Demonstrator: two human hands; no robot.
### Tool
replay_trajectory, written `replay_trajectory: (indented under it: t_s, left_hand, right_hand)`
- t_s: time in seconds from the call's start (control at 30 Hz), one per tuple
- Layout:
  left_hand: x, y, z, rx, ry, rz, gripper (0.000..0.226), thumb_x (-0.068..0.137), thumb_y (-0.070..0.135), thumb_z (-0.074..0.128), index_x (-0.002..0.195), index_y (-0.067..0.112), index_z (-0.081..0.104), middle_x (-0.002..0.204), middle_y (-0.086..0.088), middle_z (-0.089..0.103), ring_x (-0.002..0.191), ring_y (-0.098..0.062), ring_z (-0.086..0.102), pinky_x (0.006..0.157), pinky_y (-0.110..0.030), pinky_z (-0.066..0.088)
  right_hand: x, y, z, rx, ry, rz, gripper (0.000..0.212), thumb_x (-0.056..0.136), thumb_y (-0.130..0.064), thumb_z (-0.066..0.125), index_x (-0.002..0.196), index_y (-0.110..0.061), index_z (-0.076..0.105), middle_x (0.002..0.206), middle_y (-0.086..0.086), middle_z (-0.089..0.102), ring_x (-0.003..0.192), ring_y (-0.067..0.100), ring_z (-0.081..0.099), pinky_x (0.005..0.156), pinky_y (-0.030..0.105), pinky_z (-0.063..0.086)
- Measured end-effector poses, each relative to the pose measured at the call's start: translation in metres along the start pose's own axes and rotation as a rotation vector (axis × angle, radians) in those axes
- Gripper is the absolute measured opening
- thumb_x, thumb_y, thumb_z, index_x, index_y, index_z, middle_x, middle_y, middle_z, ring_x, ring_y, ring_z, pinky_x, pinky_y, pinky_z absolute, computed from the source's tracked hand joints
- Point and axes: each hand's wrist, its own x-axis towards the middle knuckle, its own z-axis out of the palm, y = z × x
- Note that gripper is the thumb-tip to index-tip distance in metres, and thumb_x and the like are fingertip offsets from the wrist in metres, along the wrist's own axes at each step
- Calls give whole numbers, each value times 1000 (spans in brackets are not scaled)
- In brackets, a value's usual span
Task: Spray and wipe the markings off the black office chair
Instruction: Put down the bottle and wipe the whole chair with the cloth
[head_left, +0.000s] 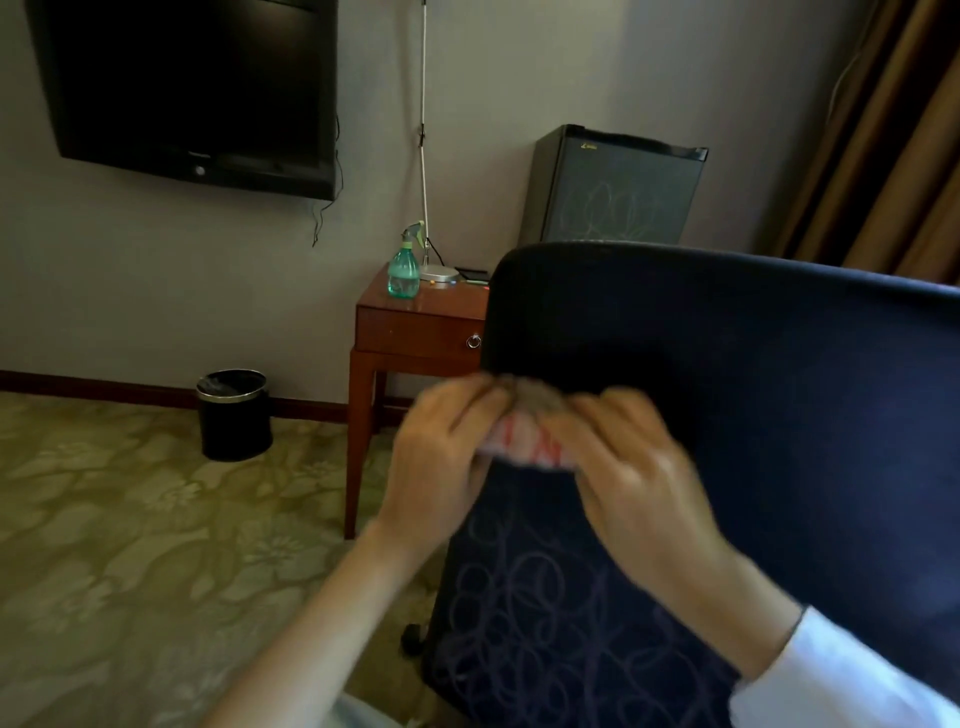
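Chair, scribbles low at 6 o'clock.
Cloth pinched in left grip and right grip; may smear if wiped dry.

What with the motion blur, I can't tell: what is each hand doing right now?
Left hand: grips the left end of the cloth.
Right hand: grips the right end of the same cloth.
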Motion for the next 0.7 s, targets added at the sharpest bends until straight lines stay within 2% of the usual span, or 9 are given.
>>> replay_trajectory:
  t_s: [0.1,0.17,0.23,0.37,0.47,0.7]
  left_hand:
    - [55,-8,-20,87,83,70,38,83,12,64,120,4,61,122,-15,60,115,-32,53,98,-43,44]
    - [67,-17,-25,-8,73,65,41,81,4,68,121,2,59,124,-17,57,115,-32,54,95,-43,48]
    - [58,-21,-22,-146,49,37,43,79,-6,71,120,-3,58,124,-18,54,115,-27,55,93,-36,50]
    - [27,-25,-5,-301,19,-22,49,71,-16,72,116,1,59,119,-13,53,112,-13,54,89,-17,47]
    - [18,-28,2,-373,-5,-42,52,69,-18,72,114,6,60,118,-12,51,110,-17,55,82,-20,51]
    - [19,-29,7,-482,-7,-108,60,66,-19,73,113,14,55,115,-14,50,107,-21,55,80,-27,53]
  right_hand:
    - [47,4,-29,-79,114,-44,33,89,-13,48,114,-2,66,113,17,65,106,34,52,89,38,45]
    - [62,0,-33,-101,129,-72,33,88,-15,47,112,-4,66,111,15,65,106,30,49,90,34,41]
    - [59,-5,-26,-111,98,-91,34,88,-17,45,112,-4,66,112,15,65,106,30,50,88,35,45]
    - [19,-6,4,-77,-10,-49,40,84,-11,42,118,-5,64,114,16,65,112,33,56,82,42,57]
    - [-1,-4,15,-75,-33,-32,39,83,-6,46,118,-7,65,111,14,66,110,28,56,79,37,58]
    - [4,-2,14,-71,-21,-18,35,85,-9,51,116,-10,67,109,10,67,106,26,59,76,31,57]
